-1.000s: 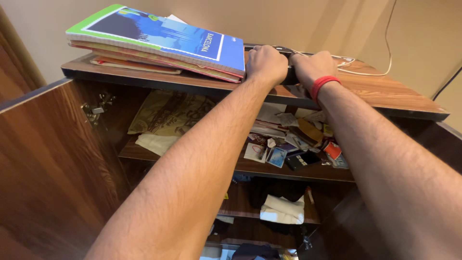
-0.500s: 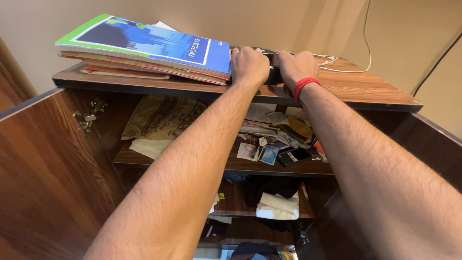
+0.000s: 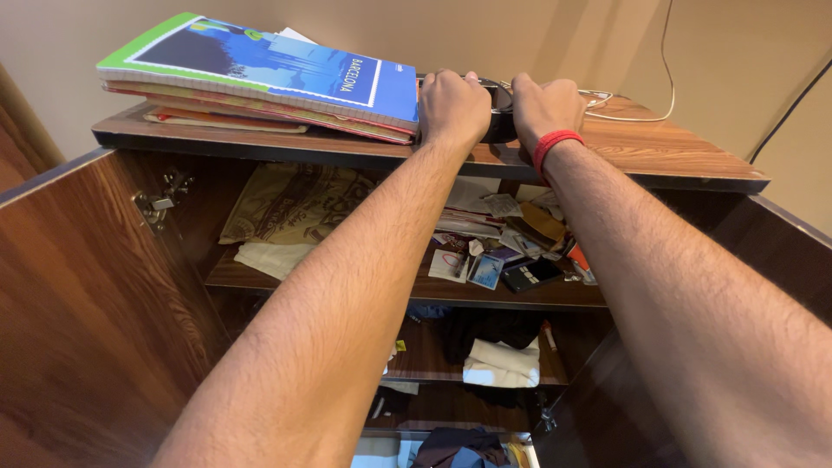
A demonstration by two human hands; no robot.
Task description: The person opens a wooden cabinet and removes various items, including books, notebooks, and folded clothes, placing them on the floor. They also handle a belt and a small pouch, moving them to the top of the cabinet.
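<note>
Two hands clamped on one dark object (image 3: 500,111) atop the cabinet top (image 3: 676,156): left hand (image 3: 452,106) at its 9 o'clock end, right hand (image 3: 546,106) at its 3 o'clock end, each grip curled shut around it. Long axis apparently 9-to-3 across the view; exact kind hard to tell, mostly hidden. Equally near both hands, touching both. Just beside the left hand at 9 o'clock, a stack of notebooks (image 3: 260,74). At 3 o'clock, a white cable (image 3: 641,117) and bare wood. Front edge near at 6 o'clock; open doors and cluttered shelf (image 3: 511,299) below.
</note>
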